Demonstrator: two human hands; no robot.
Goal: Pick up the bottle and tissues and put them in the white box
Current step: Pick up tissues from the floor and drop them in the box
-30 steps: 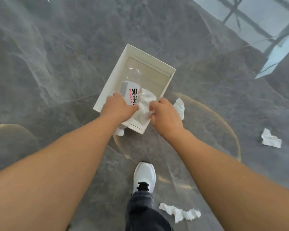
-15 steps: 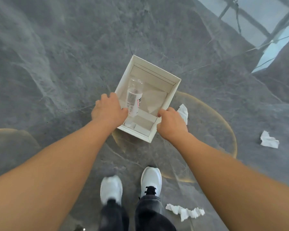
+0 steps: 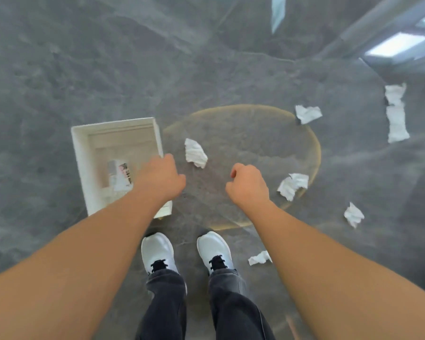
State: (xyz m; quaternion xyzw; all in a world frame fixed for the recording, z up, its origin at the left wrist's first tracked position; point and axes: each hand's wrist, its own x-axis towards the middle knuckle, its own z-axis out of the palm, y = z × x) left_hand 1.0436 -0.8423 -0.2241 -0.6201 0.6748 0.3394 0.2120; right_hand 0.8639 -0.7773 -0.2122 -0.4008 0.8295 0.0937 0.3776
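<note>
Both hands (image 3: 161, 177) now off the white box (image 3: 84, 153), empty.

Bottle (image 3: 120, 176) lies in the open white box (image 3: 80, 153); crumpled tissues (image 3: 195, 153) scattered right of it.

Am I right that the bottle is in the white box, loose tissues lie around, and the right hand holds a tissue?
Not quite. In the head view the right hand is curled but holds nothing. The bottle does lie in the white box, and tissues are scattered around.

I am seeing dark and red print on the bottle (image 3: 120, 176) label, but it is blurring; nothing is readable.
</note>
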